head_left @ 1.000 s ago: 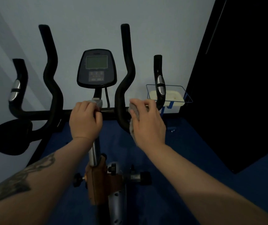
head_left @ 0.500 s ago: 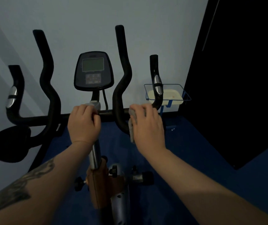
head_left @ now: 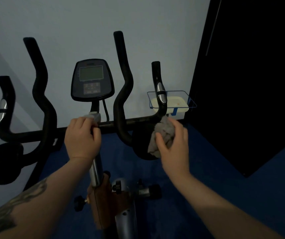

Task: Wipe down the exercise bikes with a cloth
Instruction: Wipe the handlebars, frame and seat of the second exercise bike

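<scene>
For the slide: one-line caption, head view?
Right hand wipes handlebar with grey cloth; left hand steadies it.

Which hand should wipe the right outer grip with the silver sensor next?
Right. The right hand already holds the grey cloth, pressed against the bar just below that grip. The left hand has no cloth and is wrapped around the centre of the handlebar, likely steadying the bike.

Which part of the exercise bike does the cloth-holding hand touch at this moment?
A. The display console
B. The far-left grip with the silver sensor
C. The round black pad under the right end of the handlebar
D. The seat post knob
C: the right hand presses the grey cloth against the round black pad just below the handlebar, while the left hand grips the bar at the centre.
</scene>
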A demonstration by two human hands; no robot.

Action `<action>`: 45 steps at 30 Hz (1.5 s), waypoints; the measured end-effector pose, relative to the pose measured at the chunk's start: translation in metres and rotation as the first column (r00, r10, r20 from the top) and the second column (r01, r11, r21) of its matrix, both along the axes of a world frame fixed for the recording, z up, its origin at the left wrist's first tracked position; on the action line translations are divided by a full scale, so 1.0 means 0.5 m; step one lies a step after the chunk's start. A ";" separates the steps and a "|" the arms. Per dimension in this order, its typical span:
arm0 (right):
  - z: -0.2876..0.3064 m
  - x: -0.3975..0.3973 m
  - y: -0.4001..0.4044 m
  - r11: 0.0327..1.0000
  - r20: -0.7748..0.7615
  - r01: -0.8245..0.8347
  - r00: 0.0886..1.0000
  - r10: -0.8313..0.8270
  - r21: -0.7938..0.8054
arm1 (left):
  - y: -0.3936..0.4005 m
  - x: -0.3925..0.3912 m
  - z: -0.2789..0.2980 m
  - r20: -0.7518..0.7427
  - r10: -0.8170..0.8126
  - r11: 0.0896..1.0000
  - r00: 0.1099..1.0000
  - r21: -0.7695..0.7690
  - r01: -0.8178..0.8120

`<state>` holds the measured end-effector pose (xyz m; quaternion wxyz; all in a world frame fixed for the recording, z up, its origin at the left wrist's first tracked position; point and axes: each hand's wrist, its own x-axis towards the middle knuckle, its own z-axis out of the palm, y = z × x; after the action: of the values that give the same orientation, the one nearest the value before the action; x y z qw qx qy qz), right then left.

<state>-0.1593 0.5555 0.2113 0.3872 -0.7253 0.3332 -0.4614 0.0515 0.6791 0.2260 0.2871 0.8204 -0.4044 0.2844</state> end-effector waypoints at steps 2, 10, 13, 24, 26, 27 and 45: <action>-0.011 0.006 0.022 0.994 0.116 -0.014 0.993 0.001 0.109 | 0.000 0.001 -0.001 -0.002 0.000 1.000 1.000 0.009 0.000; 0.051 0.037 -0.046 0.981 0.014 -0.155 0.988 0.154 0.117 | -0.001 0.000 0.001 0.013 0.002 1.000 1.000 0.009 -0.002; 0.001 0.000 0.019 0.985 0.224 -0.076 0.974 0.041 0.152 | 0.000 -0.002 0.003 0.012 -0.005 1.000 1.000 0.002 0.005; 0.045 0.017 -0.043 0.969 -0.122 -0.231 0.963 0.240 0.083 | 0.000 -0.003 0.005 0.009 0.018 1.000 1.000 0.017 -0.018; 0.022 -0.015 -0.019 0.976 -0.055 -0.219 0.974 0.220 0.015 | 0.000 -0.002 0.006 0.007 0.011 1.000 1.000 0.014 -0.011; 0.012 -0.028 -0.009 0.980 -0.043 -0.197 0.980 0.196 -0.034 | 0.000 -0.002 0.006 0.007 0.009 1.000 1.000 0.010 -0.009; 0.003 -0.039 0.095 0.909 -0.160 -0.313 0.947 0.278 -0.273 | 0.000 0.001 0.001 0.022 0.017 1.000 1.000 -0.013 -0.017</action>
<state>-0.1788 0.6028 0.2127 0.3199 -0.8428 0.1688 -0.3986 0.0518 0.6789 0.2265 0.2856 0.8188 -0.3987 0.2986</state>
